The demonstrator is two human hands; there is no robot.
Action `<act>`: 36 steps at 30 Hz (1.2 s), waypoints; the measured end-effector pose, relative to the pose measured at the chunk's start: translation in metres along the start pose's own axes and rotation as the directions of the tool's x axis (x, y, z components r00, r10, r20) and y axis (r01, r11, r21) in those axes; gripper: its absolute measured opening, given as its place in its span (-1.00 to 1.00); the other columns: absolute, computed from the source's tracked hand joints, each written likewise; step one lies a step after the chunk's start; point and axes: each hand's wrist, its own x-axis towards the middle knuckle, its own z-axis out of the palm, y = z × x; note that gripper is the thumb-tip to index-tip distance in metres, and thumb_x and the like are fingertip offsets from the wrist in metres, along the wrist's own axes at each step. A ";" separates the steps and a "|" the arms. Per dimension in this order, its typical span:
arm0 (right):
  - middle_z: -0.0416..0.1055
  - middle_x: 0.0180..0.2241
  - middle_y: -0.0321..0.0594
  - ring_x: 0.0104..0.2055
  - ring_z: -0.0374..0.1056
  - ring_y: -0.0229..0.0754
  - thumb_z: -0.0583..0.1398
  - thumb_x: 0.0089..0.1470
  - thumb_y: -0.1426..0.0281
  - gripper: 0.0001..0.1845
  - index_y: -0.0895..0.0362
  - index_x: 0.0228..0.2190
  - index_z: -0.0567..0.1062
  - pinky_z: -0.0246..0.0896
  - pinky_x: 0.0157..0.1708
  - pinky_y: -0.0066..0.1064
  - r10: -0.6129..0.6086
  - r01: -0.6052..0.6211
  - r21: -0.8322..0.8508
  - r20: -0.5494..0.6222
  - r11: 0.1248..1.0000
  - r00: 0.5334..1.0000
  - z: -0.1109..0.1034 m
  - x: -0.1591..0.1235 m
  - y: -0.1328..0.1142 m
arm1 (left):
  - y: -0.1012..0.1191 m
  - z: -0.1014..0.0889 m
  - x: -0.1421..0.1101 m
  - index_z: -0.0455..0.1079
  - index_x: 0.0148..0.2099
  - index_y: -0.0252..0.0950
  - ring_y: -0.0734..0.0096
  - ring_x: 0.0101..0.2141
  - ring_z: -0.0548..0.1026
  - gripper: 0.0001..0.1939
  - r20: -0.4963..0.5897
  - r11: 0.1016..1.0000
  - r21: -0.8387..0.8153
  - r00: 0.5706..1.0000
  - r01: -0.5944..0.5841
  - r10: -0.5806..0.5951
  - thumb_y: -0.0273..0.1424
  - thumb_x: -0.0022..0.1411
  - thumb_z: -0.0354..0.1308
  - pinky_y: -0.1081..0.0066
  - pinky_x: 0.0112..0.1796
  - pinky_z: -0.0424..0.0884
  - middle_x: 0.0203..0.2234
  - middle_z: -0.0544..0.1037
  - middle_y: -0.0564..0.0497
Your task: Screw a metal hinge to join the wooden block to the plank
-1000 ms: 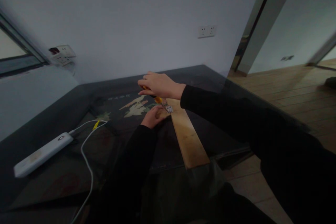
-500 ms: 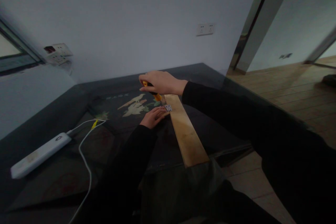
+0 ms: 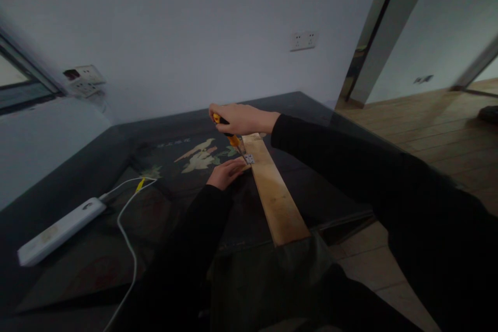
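My right hand (image 3: 241, 118) is wrapped round the handle of a yellow-and-black screwdriver (image 3: 234, 140), which slants down to the right. Its tip reaches a small metal plate with holes, which looks like a hinge (image 3: 249, 158), at the left edge of a long wooden board (image 3: 278, 194). Close by, my left hand (image 3: 227, 172) lies low with its fingers together, closed on a small wooden piece (image 3: 246, 168) beside the board and against the metal plate. Most of that piece is hidden under the fingers.
The dark table (image 3: 190, 207) has a bird-and-flower picture (image 3: 200, 155) on it. At left lies a white power strip (image 3: 62, 231), with a white cable (image 3: 130, 244) running toward me. The board's near end reaches the table's front edge. A wall socket (image 3: 303, 40) is behind.
My right hand has shifted slightly to the right and turned on the screwdriver, whose handle and shaft show more now. My left hand and the board have stayed nearly in place.
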 end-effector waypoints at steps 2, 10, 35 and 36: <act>0.44 -0.22 -0.06 -0.34 0.25 -0.20 0.08 0.16 0.34 -0.68 0.19 -0.06 0.31 0.00 -0.37 -0.40 -0.012 0.012 -0.011 -0.004 1.000 1.000 0.002 0.001 0.001 | 0.001 -0.001 0.001 0.47 -0.01 -0.21 0.24 -0.04 0.53 -0.72 0.000 1.000 -0.003 1.000 -0.009 0.009 -0.29 0.25 0.13 0.21 0.00 0.46 -0.05 0.56 -0.07; 0.43 -0.24 -0.06 -0.35 0.23 -0.22 0.07 0.18 0.32 -0.69 0.19 -0.07 0.33 -0.03 -0.38 -0.42 -0.024 0.023 -0.022 -0.044 1.000 0.999 0.004 0.000 0.000 | 0.003 -0.002 0.002 0.46 0.00 -0.22 0.24 -0.06 0.54 -0.72 -0.001 0.999 0.024 1.000 -0.024 0.024 -0.32 0.25 0.14 0.20 -0.02 0.48 -0.07 0.56 -0.09; 0.41 -0.23 -0.09 -0.26 0.24 -0.17 0.08 0.17 0.29 -0.66 0.20 -0.06 0.31 0.03 -0.27 -0.39 0.059 -0.062 -0.012 -0.166 0.998 0.984 -0.010 0.001 0.004 | 0.002 -0.001 0.000 0.48 -0.02 -0.22 0.25 -0.08 0.55 -0.73 0.026 0.997 0.067 0.999 0.038 -0.040 -0.29 0.25 0.13 0.23 -0.02 0.47 -0.07 0.56 -0.06; 0.41 -0.24 -0.10 -0.26 0.25 -0.16 0.09 0.17 0.27 -0.66 0.20 -0.07 0.32 0.04 -0.26 -0.38 0.068 -0.070 -0.006 -0.184 0.998 0.981 -0.011 0.001 0.005 | 0.002 -0.001 0.000 0.48 -0.03 -0.22 0.25 -0.08 0.55 -0.73 0.026 0.997 0.069 0.999 0.039 -0.041 -0.29 0.25 0.13 0.23 -0.02 0.47 -0.07 0.56 -0.06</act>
